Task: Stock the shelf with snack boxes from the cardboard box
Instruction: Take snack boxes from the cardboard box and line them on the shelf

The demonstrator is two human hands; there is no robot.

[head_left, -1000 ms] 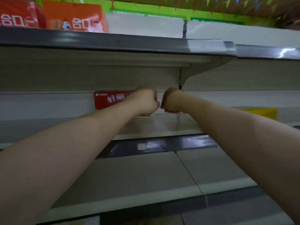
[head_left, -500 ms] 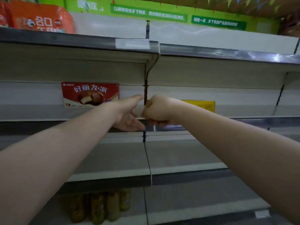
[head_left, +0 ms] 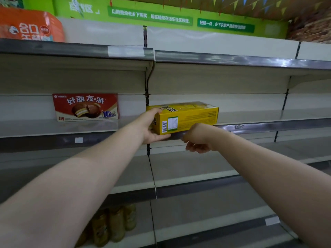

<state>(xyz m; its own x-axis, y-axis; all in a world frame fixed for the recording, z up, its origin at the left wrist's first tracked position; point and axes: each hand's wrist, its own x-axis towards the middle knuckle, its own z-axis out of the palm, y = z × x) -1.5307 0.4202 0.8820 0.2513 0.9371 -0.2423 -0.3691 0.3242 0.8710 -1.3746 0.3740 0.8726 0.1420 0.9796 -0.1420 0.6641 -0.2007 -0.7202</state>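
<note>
1. Nearest, bottom of view: two bare forearms reaching forward and up from the lower left and lower right corners toward the shelving.
2. Low down, between the arms: jars (head_left: 114, 224) with brownish contents on a lower shelf, blurred; labels unreadable.
3. Right hand (head_left: 198, 138): just below the front edge of the middle shelf (head_left: 268, 125), under the yellow box's near lower corner. Fingers loosely curled, pointing down and left, holding nothing. Contact with the box not clear from this angle.
4. Left hand (head_left: 152, 126): wrapped round the left end of the yellow box (head_left: 186, 119), fingers over the top edge, thumb under the bottom edge. Firm grip on the end.
5. Yellow box: long, lying flat lengthwise at the shelf's front edge, just right of the upright post. Barcode and white-green label on the near face at its left end. Near left corner overhangs the edge; rest appears to sit on the shelf.
6. Further back, left bay, same level: red box (head_left: 85, 107) with a chocolate pie picture, standing upright against the back panel, well apart from the yellow box.
7. Top shelf, far left: orange pack (head_left: 30, 26) with white lettering, partly cut off.
8. Farthest: green banner (head_left: 179, 17) with white characters along the wall above the shelving.
</note>
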